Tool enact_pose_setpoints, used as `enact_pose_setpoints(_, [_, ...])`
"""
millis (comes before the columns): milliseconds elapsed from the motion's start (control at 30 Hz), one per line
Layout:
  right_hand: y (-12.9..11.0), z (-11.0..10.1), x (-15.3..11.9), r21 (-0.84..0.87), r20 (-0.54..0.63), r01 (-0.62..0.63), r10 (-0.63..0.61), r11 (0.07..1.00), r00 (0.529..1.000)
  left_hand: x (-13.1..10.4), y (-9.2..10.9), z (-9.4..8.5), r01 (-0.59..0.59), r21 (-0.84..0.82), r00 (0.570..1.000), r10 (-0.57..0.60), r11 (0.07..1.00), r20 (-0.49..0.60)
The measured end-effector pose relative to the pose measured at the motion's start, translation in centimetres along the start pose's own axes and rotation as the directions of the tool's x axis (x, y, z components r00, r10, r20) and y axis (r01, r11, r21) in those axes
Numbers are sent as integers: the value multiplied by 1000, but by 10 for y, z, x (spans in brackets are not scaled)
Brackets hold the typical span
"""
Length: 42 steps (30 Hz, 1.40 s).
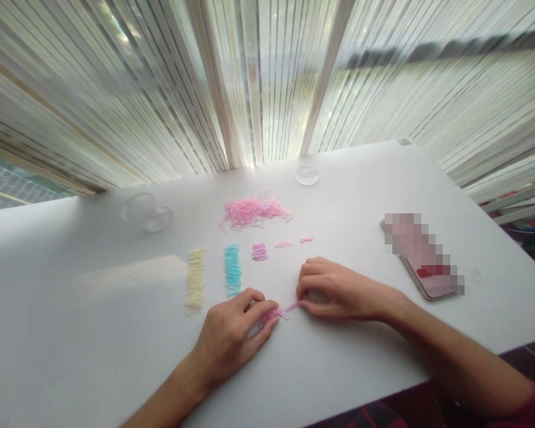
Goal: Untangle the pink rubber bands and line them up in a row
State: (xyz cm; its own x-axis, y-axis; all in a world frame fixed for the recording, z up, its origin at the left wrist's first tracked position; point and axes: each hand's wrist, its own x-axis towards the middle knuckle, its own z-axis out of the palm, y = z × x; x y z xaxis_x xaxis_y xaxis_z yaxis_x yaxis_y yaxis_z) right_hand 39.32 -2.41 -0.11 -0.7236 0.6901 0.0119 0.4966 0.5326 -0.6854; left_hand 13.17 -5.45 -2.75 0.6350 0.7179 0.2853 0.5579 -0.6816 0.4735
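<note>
Between the thumb and fingers of my left hand point(238, 333) is a small bunch of pink rubber bands point(271, 316), held low over the table. My right hand point(334, 291) pinches a single pink rubber band point(291, 306), whose free end points toward that bunch. Beyond my hands lie a row of yellow bands point(195, 282), a row of blue bands point(232, 270) and a short row of purple-pink bands point(259, 252). Two single pink bands, one a pale pink band point(283, 245) and one a coral band point(307, 239), lie to their right.
A loose pink pile of bands point(252, 212) lies farther back on the white table point(93, 333). Clear round containers point(146, 212) stand at the back left, and a clear lid or dish point(307, 175) behind the pile. A phone point(421, 255) lies at right. Striped curtains point(267, 83) border the back edge.
</note>
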Motion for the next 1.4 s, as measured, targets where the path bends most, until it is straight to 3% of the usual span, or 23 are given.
enact_pose_setpoints(333, [5, -3, -2, 99, -16, -38, 40, 994, 999, 1, 0, 0, 1, 2, 1000, -1, 1000, -1])
enact_pose_setpoints(600, [13, -4, -2, 87, -175, -12, 27, 996, 984, 1, 0, 0, -6, -7, 1000, 6, 1000, 3])
enact_pose_setpoints(700, [23, -9, 0, -3, -329, 3, -4, 1000, 944, 1, 0, 0, -1, -10, 1000, 1, 1000, 1])
enact_pose_setpoints(867, [38, -8, 15, -164, -566, -32, -68, 986, 822, 0, 0, 1, 4, -14, 1000, -4, 1000, -4])
enact_pose_setpoints(933, [40, -5, 23, -214, -577, -33, -99, 976, 811, 0, -1, 2, 3, -17, 1000, -3, 1000, -11])
enact_pose_setpoints(1067, [39, 2, 33, -292, -539, -52, -120, 955, 834, -1, -2, 3, 2, -10, 1000, -2, 1000, -13])
enact_pose_setpoints(1400, [37, 3, 30, -314, -541, -45, -140, 948, 829, -1, -2, 4, 5, -11, 1000, -5, 1000, -4])
